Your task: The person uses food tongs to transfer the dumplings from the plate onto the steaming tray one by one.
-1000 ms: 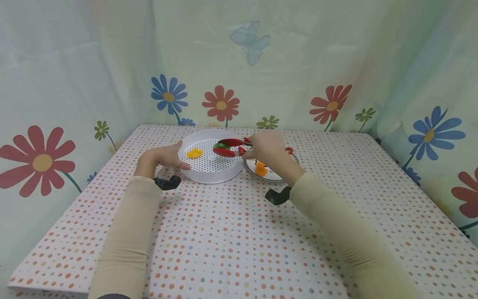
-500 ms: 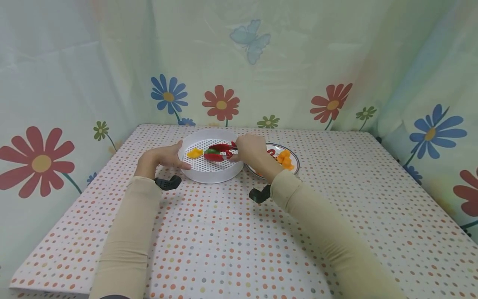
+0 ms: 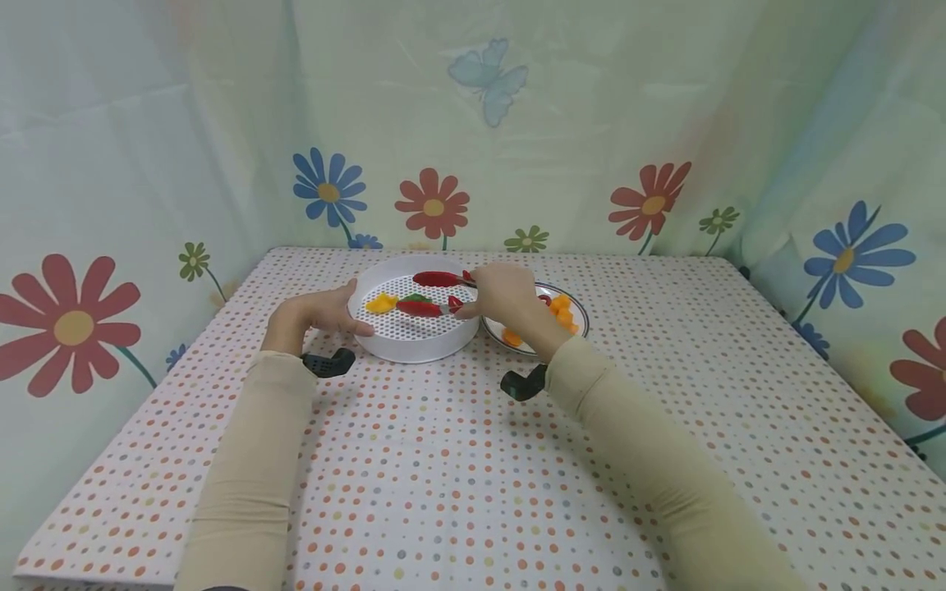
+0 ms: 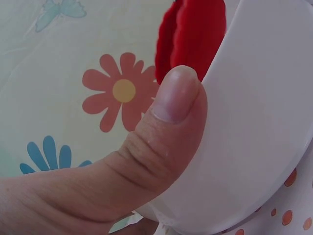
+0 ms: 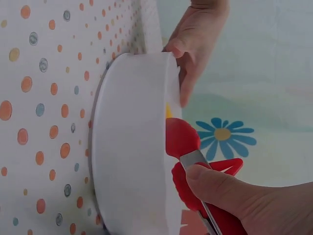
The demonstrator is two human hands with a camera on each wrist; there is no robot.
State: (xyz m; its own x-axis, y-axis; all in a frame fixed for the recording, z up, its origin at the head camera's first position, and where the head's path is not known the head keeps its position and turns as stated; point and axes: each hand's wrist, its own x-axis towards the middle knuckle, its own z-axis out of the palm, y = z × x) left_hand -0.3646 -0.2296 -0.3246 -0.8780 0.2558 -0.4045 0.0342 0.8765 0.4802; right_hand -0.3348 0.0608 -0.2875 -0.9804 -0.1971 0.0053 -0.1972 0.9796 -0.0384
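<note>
A round white sieve [image 3: 420, 351] with a perforated floor stands on the table. My left hand [image 3: 325, 312] holds its left side, thumb on the rim, as the left wrist view shows close up. My right hand [image 3: 504, 294] grips a pair of tongs [image 5: 194, 159] with red scalloped heads and metal arms. The tongs' heads are spread apart over the sieve. Between them, a small green piece [image 3: 416, 298] shows low in the sieve, partly hidden by the near head. Left of it lies a yellow piece [image 3: 382, 304].
Close to the sieve's right side is a dark-rimmed white plate [image 3: 585, 318] with several orange pieces [image 3: 562, 305] and a bit of red, partly hidden by the right hand. A dotted cloth [image 3: 443, 460] covers the table; a flowered curtain [image 3: 591, 123] hangs behind.
The right hand has moved left with the tongs, carrying the green piece further into the sieve. The tongs' heads have since spread and let it go. The left hand keeps its place.
</note>
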